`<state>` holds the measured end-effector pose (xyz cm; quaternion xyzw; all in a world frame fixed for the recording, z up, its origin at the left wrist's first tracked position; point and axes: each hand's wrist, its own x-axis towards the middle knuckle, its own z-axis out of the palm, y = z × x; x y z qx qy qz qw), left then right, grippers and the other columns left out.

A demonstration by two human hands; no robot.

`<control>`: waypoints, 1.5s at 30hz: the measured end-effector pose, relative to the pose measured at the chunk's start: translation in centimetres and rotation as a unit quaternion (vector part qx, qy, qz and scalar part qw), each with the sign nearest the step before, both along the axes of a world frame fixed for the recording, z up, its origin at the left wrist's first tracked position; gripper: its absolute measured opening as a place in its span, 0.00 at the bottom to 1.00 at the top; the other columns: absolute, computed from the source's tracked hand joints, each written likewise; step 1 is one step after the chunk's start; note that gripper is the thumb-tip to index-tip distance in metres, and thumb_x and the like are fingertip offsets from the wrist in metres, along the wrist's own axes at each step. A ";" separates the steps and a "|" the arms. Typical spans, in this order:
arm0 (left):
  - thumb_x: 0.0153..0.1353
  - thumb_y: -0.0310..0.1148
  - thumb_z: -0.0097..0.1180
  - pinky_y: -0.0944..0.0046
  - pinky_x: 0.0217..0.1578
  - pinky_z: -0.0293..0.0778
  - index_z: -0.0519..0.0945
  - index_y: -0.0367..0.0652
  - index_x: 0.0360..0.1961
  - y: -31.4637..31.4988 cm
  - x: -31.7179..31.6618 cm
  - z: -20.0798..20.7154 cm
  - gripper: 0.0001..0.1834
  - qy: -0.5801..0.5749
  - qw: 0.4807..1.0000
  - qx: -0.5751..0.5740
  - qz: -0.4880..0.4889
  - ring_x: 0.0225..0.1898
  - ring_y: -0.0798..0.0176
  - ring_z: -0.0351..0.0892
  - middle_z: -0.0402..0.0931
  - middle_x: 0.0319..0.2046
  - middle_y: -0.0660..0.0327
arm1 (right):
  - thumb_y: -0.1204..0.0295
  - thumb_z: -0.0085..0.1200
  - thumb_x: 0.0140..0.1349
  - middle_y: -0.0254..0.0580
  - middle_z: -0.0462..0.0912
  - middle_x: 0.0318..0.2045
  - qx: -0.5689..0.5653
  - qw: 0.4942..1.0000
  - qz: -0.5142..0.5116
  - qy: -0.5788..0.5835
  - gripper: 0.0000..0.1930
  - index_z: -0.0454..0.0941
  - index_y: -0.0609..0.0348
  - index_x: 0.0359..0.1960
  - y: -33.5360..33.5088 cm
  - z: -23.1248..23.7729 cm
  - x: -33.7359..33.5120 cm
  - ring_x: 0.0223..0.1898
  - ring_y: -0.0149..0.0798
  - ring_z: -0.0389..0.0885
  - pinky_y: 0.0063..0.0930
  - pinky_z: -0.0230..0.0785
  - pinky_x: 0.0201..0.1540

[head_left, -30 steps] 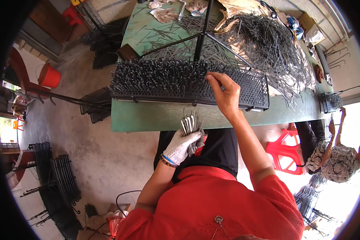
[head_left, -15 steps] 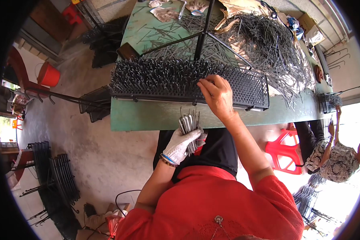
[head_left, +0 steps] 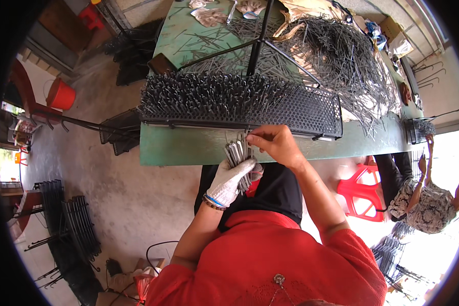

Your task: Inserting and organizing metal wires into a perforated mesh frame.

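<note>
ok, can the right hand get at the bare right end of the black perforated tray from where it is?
Looks like yes: the right hand is just off the near edge of the black perforated tray; the packed dark strips stand further left, and nothing visible blocks that end.

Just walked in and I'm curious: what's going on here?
The person's white-gloved left hand grips a bundle of thin grey metal-looking strips; the bare right hand is at its upper ends. On the green table beyond, a long black perforated rack is packed with dark upright strips, except for bare holes toward its right. A tangled heap of dark strips lies behind it.
</note>
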<state>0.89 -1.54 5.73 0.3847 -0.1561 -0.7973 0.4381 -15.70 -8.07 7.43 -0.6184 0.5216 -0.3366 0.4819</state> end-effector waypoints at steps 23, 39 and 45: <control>0.61 0.25 0.54 0.60 0.36 0.82 0.74 0.36 0.43 0.5 0.0 -1.1 0.10 -0.028 0.996 0.045 -0.072 0.33 0.60 0.81 0.78 0.33 0.54 | 0.80 0.60 0.55 0.44 0.83 0.31 -0.409 0.893 -0.160 0.098 0.07 0.81 0.63 0.37 -4.5 1.1 0.3 0.30 0.38 0.82 0.25 0.74 0.34; 0.59 0.23 0.56 0.58 0.37 0.83 0.74 0.35 0.39 0.3 -0.1 -0.8 0.07 -0.028 0.998 0.045 -0.039 0.35 0.59 0.82 0.78 0.33 0.55 | 0.73 0.63 0.52 0.37 0.78 0.27 -0.477 0.834 -0.106 0.257 0.07 0.82 0.58 0.32 -4.4 0.5 0.8 0.28 0.40 0.76 0.33 0.65 0.31; 0.60 0.24 0.55 0.59 0.36 0.83 0.75 0.35 0.39 0.4 -0.2 -0.8 0.07 -0.025 0.998 0.048 -0.031 0.34 0.59 0.82 0.78 0.33 0.54 | 0.71 0.63 0.52 0.40 0.79 0.24 -0.394 0.857 -0.127 0.308 0.07 0.82 0.58 0.31 -4.1 0.3 1.3 0.24 0.46 0.76 0.36 0.66 0.29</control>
